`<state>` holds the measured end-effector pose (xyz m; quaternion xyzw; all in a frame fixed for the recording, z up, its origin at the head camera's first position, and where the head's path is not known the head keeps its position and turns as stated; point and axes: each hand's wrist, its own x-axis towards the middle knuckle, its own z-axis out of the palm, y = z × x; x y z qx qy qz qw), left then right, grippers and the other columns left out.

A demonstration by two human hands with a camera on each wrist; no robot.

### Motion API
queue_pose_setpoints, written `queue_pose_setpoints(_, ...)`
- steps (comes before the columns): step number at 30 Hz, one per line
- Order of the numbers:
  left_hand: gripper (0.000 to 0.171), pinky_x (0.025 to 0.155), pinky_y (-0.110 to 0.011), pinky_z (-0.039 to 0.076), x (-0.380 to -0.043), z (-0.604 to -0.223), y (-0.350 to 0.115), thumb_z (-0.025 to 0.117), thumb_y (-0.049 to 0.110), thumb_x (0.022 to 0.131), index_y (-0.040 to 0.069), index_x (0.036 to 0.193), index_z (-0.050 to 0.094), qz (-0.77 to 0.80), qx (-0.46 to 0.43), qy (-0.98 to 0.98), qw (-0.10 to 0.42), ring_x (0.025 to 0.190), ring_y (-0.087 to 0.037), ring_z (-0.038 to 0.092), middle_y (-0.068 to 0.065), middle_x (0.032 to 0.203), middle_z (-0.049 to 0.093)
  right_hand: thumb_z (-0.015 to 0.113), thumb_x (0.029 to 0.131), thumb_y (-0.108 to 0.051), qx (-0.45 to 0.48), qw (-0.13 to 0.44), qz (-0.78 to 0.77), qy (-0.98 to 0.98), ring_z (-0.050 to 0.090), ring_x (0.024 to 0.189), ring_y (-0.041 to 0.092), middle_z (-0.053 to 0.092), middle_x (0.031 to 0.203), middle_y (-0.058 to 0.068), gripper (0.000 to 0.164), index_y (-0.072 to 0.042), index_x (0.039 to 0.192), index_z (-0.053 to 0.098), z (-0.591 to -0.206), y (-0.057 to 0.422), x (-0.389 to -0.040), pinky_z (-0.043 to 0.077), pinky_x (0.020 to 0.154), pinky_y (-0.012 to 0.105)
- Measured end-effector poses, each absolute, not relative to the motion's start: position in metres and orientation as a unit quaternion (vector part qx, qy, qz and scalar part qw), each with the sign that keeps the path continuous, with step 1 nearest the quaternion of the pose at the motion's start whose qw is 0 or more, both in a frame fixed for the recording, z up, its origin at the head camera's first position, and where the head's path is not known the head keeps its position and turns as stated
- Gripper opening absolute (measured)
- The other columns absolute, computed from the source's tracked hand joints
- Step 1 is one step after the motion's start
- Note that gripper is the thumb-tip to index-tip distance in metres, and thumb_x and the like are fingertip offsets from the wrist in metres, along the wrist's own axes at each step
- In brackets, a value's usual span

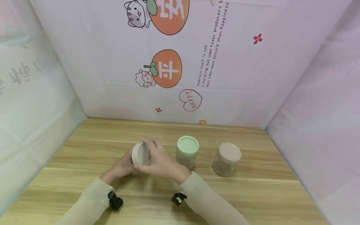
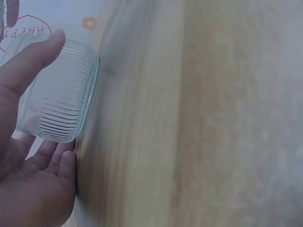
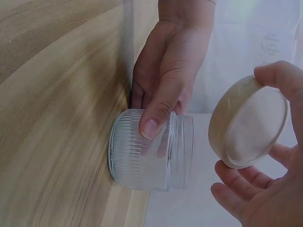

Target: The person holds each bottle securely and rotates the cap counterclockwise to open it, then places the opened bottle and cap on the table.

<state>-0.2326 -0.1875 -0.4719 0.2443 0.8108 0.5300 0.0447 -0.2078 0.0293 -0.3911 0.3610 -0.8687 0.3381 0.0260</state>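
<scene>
Low on the wooden table, my left hand [image 1: 122,165] grips a clear ribbed glass jar [image 3: 137,156], with the thumb [image 2: 40,59] on one side and the fingers round the other. The jar's mouth is uncovered, and its base is at the tabletop. My right hand [image 1: 166,161] pinches a round off-white lid [image 3: 251,123] by its rim between thumb and fingertips. In the right wrist view the lid is tilted, apart from the jar's mouth. From the head view the lid [image 1: 140,154] and the hands hide most of the jar.
To the right of my hands stands a glass jar [image 1: 185,161] with a light green lid [image 1: 187,146]. Farther right is another jar [image 1: 223,165] with a beige-pink lid [image 1: 230,152]. Printed white cloth [image 1: 225,103] walls the table [image 1: 253,193] at the back and sides.
</scene>
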Motion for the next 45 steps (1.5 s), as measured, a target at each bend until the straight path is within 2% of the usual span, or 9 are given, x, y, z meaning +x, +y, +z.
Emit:
queue_pose_setpoints(5,0.080,0.108,-0.063,0.033,-0.228,-0.471,-0.189,0.074,0.002,0.089,-0.007,0.148,0.021,0.541,0.199,0.813,0.080,0.133,-0.052,0.037,-0.033,0.146,0.034,0.077,0.085,-0.047,0.367,0.018,0.337,-0.867,0.052,0.112,0.020,0.042,0.136,0.014,0.095,-0.023,0.159,0.023,-0.391,0.032,-0.206,0.052,0.080,0.026)
queue_pose_setpoints(9,0.085,0.113,-0.062,0.022,-0.227,-0.469,-0.188,0.077,0.000,0.086,-0.005,0.149,0.020,0.554,0.176,0.809,0.090,0.140,-0.052,0.027,-0.033,0.151,0.029,0.076,0.085,-0.048,0.369,0.002,0.334,-0.867,0.051,0.110,0.019,0.042,0.134,0.014,0.094,-0.020,0.158,0.024,-0.391,0.034,-0.204,0.052,0.080,0.026)
queue_pose_setpoints(12,0.085,0.114,-0.061,0.020,-0.227,-0.469,-0.188,0.078,0.002,0.084,-0.005,0.148,0.022,0.553,0.169,0.811,0.090,0.142,-0.050,0.025,-0.032,0.152,0.030,0.075,0.086,-0.049,0.368,-0.007,0.335,-0.867,0.053,0.110,0.020,0.041,0.133,0.013,0.092,-0.017,0.157,0.026,-0.392,0.035,-0.203,0.051,0.081,0.027)
queue_pose_setpoints(18,0.085,0.113,-0.064,0.020,-0.226,-0.469,-0.189,0.076,0.008,0.088,-0.004,0.150,0.020,0.543,0.169,0.817,0.097,0.143,-0.052,0.022,-0.032,0.153,0.028,0.075,0.085,-0.048,0.377,-0.016,0.344,-0.860,0.054,0.111,0.024,0.042,0.130,0.008,0.085,-0.013,0.151,0.033,-0.395,0.038,-0.202,0.051,0.084,0.028)
queue_pose_setpoints(22,0.082,0.114,-0.064,0.018,-0.226,-0.470,-0.190,0.074,0.011,0.090,-0.003,0.150,0.020,0.540,0.161,0.819,0.106,0.144,-0.050,0.021,-0.030,0.153,0.029,0.077,0.086,-0.045,0.393,-0.020,0.351,-0.850,0.048,0.119,0.017,0.042,0.135,0.006,0.080,-0.011,0.147,0.038,-0.398,0.041,-0.201,0.048,0.095,0.032)
queue_pose_setpoints(27,0.080,0.115,-0.060,0.019,-0.225,-0.469,-0.188,0.074,0.014,0.091,-0.002,0.150,0.022,0.542,0.152,0.819,0.111,0.144,-0.048,0.024,-0.030,0.153,0.030,0.077,0.087,-0.046,0.408,-0.029,0.348,-0.843,0.042,0.130,0.015,0.044,0.144,0.011,0.080,-0.009,0.146,0.038,-0.401,0.045,-0.200,0.041,0.106,0.037)
queue_pose_setpoints(35,0.081,0.114,-0.062,0.020,-0.224,-0.465,-0.187,0.073,0.014,0.092,-0.004,0.151,0.021,0.540,0.160,0.820,0.101,0.141,-0.051,0.026,-0.033,0.150,0.032,0.078,0.085,-0.050,0.424,-0.035,0.340,-0.839,0.050,0.125,0.012,0.053,0.136,0.007,0.085,0.000,0.145,0.042,-0.407,0.051,-0.197,0.044,0.103,0.030)
queue_pose_setpoints(42,0.085,0.115,-0.060,0.019,-0.225,-0.466,-0.187,0.076,0.022,0.091,-0.001,0.152,0.021,0.548,0.143,0.816,0.113,0.142,-0.049,0.026,-0.029,0.152,0.033,0.078,0.084,-0.051,0.431,-0.053,0.329,-0.839,0.048,0.128,0.015,0.050,0.140,0.009,0.090,0.001,0.146,0.040,-0.414,0.056,-0.193,0.042,0.106,0.030)
queue_pose_setpoints(45,0.087,0.114,-0.061,0.023,-0.226,-0.466,-0.187,0.077,0.023,0.091,0.002,0.153,0.020,0.554,0.133,0.813,0.122,0.142,-0.050,0.026,-0.027,0.152,0.033,0.079,0.083,-0.051,0.429,-0.074,0.334,-0.836,0.046,0.129,0.014,0.047,0.142,0.008,0.091,-0.001,0.148,0.039,-0.419,0.058,-0.192,0.041,0.106,0.030)
